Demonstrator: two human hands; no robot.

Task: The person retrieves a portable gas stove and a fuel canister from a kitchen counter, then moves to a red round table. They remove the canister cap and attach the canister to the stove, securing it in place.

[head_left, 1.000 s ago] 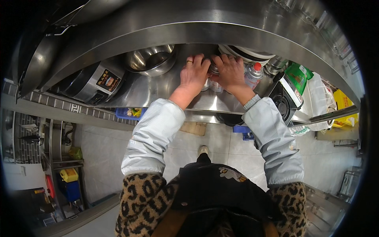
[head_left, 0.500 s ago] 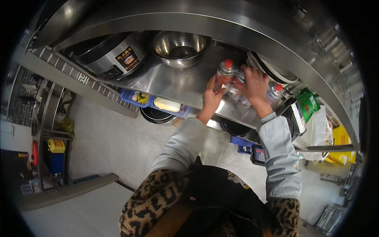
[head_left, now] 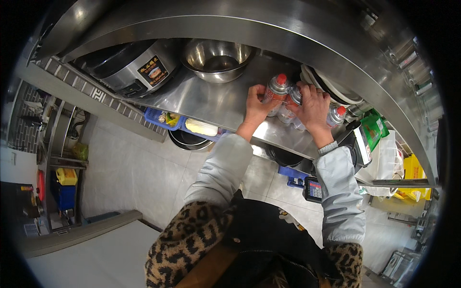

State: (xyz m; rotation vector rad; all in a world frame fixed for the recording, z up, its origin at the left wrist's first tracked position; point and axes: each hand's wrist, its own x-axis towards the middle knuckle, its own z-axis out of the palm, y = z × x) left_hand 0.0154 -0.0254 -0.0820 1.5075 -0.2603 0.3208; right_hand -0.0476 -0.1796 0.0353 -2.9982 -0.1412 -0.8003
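Observation:
Several butane gas canisters with red caps stand close together on a steel shelf [head_left: 182, 101]. My left hand [head_left: 259, 106] is curled against the side of the leftmost gas canister [head_left: 277, 89], its thumb across the front. From above and behind, my right hand [head_left: 313, 108] grips a middle gas canister [head_left: 293, 98], covering most of its top. To the right of that hand, another gas canister [head_left: 335, 115] shows its red cap. The lower parts of the group are partly hidden by my fingers.
A steel bowl [head_left: 217, 77] and a large cooker [head_left: 137, 72] stand on the shelf at left. Stacked plates [head_left: 331, 84] lean behind the canisters. An overhead steel edge [head_left: 240, 21] runs above my hands. Blue baskets [head_left: 181, 126] with vegetables sit below the shelf.
My left hand has shifted slightly left and up, its fingers now bent beside the leftmost canister. My right hand has moved down a little off the middle canister's top.

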